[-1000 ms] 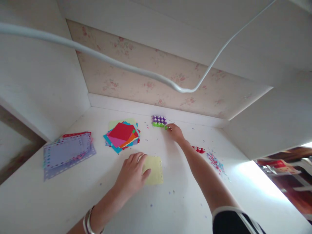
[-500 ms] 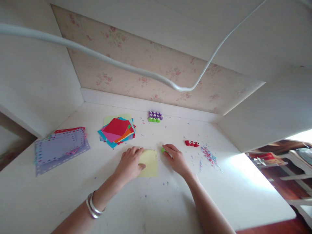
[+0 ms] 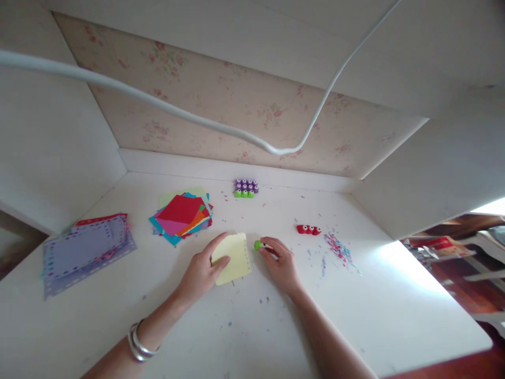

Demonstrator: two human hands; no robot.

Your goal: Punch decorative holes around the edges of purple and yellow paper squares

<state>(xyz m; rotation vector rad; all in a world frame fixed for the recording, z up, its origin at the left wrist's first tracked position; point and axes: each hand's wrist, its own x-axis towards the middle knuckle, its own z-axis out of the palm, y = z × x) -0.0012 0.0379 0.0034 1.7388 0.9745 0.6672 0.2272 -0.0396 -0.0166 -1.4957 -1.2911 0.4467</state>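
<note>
While the half-curled left hand (image 3: 200, 271) holds a pale yellow sheet (image 3: 235, 258) by its left side, the right hand (image 3: 283, 264) pinches a small green block (image 3: 258, 245) between closed fingertips just right of the sheet; red blocks (image 3: 308, 230) lie farther right.

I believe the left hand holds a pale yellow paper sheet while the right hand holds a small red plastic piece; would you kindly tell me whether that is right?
Not quite: the right hand holds a small bright green plastic piece, not a red one, as the head view shows. The left hand does hold a pale yellow paper sheet.
</note>
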